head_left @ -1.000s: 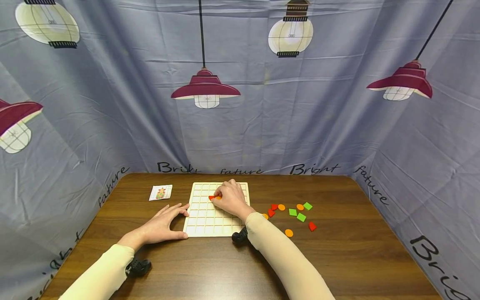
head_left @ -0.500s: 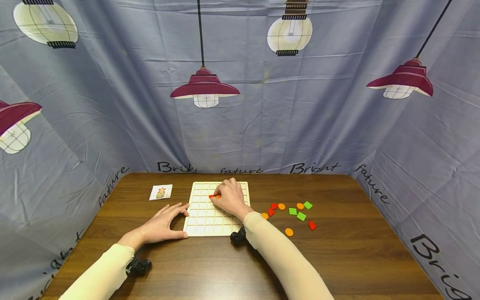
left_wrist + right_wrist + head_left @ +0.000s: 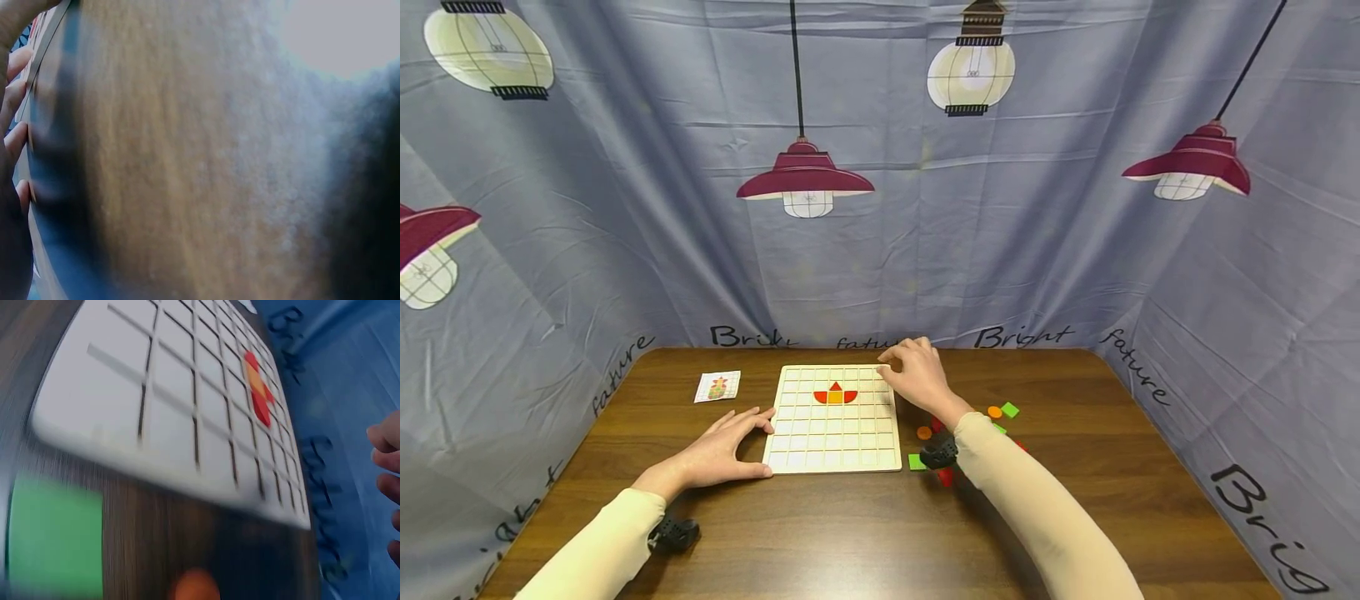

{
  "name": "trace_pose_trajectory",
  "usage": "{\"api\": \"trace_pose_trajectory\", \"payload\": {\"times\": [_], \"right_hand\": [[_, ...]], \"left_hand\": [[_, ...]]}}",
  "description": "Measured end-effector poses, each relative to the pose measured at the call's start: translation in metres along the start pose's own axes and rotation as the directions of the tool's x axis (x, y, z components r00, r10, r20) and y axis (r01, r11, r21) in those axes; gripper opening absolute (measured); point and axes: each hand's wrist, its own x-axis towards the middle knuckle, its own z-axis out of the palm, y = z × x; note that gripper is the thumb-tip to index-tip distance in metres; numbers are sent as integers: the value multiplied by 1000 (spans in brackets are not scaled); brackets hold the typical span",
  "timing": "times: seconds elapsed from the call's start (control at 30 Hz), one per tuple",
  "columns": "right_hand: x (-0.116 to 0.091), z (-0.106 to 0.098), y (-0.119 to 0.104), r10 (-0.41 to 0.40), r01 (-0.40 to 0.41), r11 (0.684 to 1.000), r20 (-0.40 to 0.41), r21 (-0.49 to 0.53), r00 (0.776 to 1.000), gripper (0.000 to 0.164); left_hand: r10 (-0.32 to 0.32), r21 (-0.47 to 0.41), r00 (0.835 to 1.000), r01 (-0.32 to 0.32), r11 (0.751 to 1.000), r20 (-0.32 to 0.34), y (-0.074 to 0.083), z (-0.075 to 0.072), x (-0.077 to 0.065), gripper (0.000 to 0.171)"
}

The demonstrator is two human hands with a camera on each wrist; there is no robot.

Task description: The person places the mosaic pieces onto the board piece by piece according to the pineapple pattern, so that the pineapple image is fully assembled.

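Note:
A cream grid board (image 3: 832,442) lies on the table. On its upper part sit an orange square (image 3: 835,398), a red triangle (image 3: 836,387) above it, and curved red pieces (image 3: 820,397) on both sides. The left hand (image 3: 718,450) rests at the board's left edge, fingers spread and thumb near the front corner; the left wrist view shows its fingertips at the edge. Over the board's upper right edge is the right hand (image 3: 920,377), fingers bent and thumb apart, with no piece visible in it. The right wrist view shows its fingertips (image 3: 384,447) at the right border.
Right of the board lie loose pieces, among them a green square (image 3: 917,462), an orange disc (image 3: 923,432), a red piece (image 3: 945,477) and a green tile (image 3: 1010,410). The right forearm covers some. A pattern card (image 3: 717,387) lies left of the board. A printed curtain (image 3: 895,267) surrounds the table.
The right hand has lifted off the pieces on the board and moved right to its edge, uncovering the red and orange shape. The left hand stays at the left edge.

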Motion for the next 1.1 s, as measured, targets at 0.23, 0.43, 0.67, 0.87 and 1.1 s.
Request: {"api": "trace_pose_trajectory", "payload": {"times": [0.23, 0.43, 0.67, 0.87, 1.1], "right_hand": [[-28, -37, 50, 42, -42, 997, 2, 60, 999, 29], [-54, -53, 83, 66, -68, 996, 33, 57, 997, 31], [-80, -58, 101, 81, -88, 996, 150, 35, 985, 33], [-91, -55, 108, 115, -116, 993, 167, -7, 979, 31], [-97, -51, 114, 119, -117, 993, 127, -19, 985, 28]], "left_hand": [[2, 24, 1000, -2, 1000, -10, -1, -1, -1, 56], [13, 30, 1000, -13, 999, -23, -3, -1, -2, 55], [10, 15, 999, -9, 1000, -35, -4, 1, -3, 55], [35, 19, 998, -34, 999, -54, -2, 1, -2, 54], [41, 26, 998, -40, 999, -47, -1, 2, 1, 54]]}}
